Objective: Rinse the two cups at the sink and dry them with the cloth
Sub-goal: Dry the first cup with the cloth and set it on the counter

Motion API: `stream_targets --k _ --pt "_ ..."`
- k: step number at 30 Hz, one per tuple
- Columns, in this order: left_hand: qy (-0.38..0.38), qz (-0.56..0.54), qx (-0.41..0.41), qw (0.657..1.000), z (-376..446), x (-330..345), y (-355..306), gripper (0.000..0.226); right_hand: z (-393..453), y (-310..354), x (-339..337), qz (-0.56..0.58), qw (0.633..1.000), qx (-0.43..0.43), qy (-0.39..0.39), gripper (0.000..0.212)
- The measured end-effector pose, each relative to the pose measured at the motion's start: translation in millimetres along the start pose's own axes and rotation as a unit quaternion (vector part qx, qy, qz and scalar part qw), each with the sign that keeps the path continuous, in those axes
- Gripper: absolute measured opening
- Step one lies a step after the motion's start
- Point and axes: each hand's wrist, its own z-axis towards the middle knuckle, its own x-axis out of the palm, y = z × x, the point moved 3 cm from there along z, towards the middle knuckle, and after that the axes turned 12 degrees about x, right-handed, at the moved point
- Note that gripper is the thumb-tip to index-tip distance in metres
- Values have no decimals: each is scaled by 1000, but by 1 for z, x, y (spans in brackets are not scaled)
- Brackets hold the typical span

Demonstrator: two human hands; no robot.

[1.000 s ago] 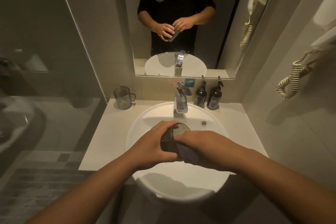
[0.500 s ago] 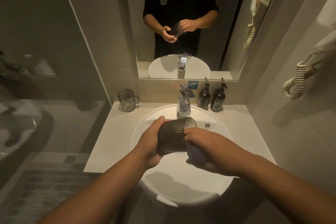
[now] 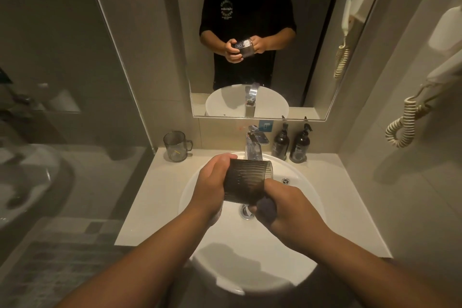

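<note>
Over the white sink basin (image 3: 307, 197) my left hand (image 3: 212, 187) grips a dark ribbed cup (image 3: 246, 180), held on its side with the rim pointing right. My right hand (image 3: 285, 207) presses a dark blue cloth (image 3: 266, 206) against the cup's lower right side; most of the cloth is hidden in my fist. A second cup, a clear grey mug (image 3: 175, 146) with a handle, stands upright on the counter at the back left, apart from both hands.
The chrome tap (image 3: 255, 144) stands behind the basin, with no water visibly running. Two dark pump bottles (image 3: 290, 144) stand at the back right. The drain (image 3: 246, 211) lies below the cup. A hair dryer cord (image 3: 405, 127) hangs on the right wall. A mirror (image 3: 250, 32) is above.
The cup has turned in my hands, its ribbed side now facing up. My right hand with the cloth has slid lower along the cup. The camera has tilted up.
</note>
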Motion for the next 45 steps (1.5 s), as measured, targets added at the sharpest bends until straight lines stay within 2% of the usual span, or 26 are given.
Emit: stream_targets --k 2,4,6,8,10,12,14,16,18,21,23,26,29,31,33,36,39,41,43,45 --pt "-1 37 48 998 0 -2 -2 28 3 1 -1 30 999 27 2 16" --pt "9 81 107 991 -1 -3 -4 36 6 3 -1 92 993 71 21 27" --pt "25 107 125 986 -2 -2 -5 33 9 2 -1 175 976 116 51 32" --pt "67 107 67 990 0 -1 -5 32 11 -2 -4 183 974 125 57 29" --pt "116 46 -59 990 3 -2 -8 36 15 -7 -11 68 996 58 30 19" --pt "138 -28 -184 973 3 -1 -13 51 19 -6 -18 -39 999 -23 30 11" --pt "120 -29 -213 969 6 2 -15 57 22 -4 -22 -75 994 -65 49 12" --pt "79 -7 -160 984 11 6 -14 48 24 0 -24 -64 995 -69 45 15" --pt "44 -4 -70 997 14 8 -11 38 24 3 -24 -24 998 -41 33 18" --pt "45 31 58 997 14 6 -13 33 24 8 -20 53 998 33 12 31" --pt "47 60 107 991 14 5 -14 31 25 11 -20 114 990 83 12 34" --pt "86 75 112 987 18 7 -18 32 28 13 -28 147 985 89 5 29" --pt "132 18 7 991 24 11 -25 27 29 13 -39 82 996 34 0 25" --pt "146 -24 -79 986 25 15 -32 39 29 13 -45 -7 1000 -20 -3 24" --pt "146 -23 -97 984 24 20 -36 44 29 12 -49 -21 999 -38 -5 27" --pt "88 -18 -21 996 24 27 -39 30 25 18 -51 12 998 -44 -31 25" --pt "75 -5 84 994 23 29 -39 24 18 22 -49 96 994 13 -46 19" --pt "78 23 152 985 20 26 -39 24 16 24 -49 218 972 79 -34 19" --pt "86 70 210 971 16 23 -39 25 17 26 -47 339 932 126 -7 20" --pt "108 109 225 962 14 22 -37 26 15 29 -47 386 910 149 13 21"
